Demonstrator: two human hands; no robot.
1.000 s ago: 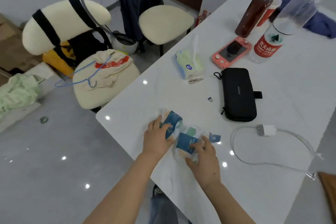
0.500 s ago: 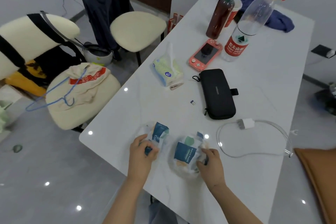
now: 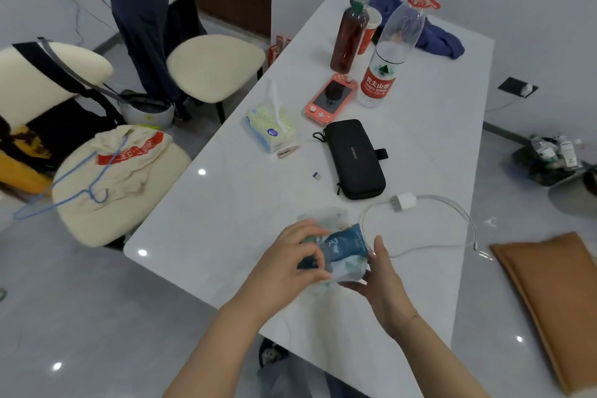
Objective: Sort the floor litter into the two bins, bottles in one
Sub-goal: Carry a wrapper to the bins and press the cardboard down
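You are gathering crumpled blue-and-clear wrappers (image 3: 344, 250) near the tabletop's (image 3: 226, 220) near edge, your left hand (image 3: 290, 263) pinching them and your right hand (image 3: 382, 284) cupping them, so binning is still waiting, with bottles already sitting in a dark bin (image 3: 546, 160) on the floor far right.

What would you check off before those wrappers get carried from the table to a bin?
1. Left hand has a grip on the blue-and-white wrappers: ok, fingers curl round them.
2. Right hand supports the bundle: ok, it cups the underside.
3. All pieces gathered, none left on the table: cannot tell, the bundle is blurred.
4. Charger cable free of the bundle: cannot tell, its loop runs right beside the wrappers.
5. Bin for bottles spotted: ok, a dark bag holding bottles lies on the floor to the right.
6. Second bin located: not ok, none is clearly in view.
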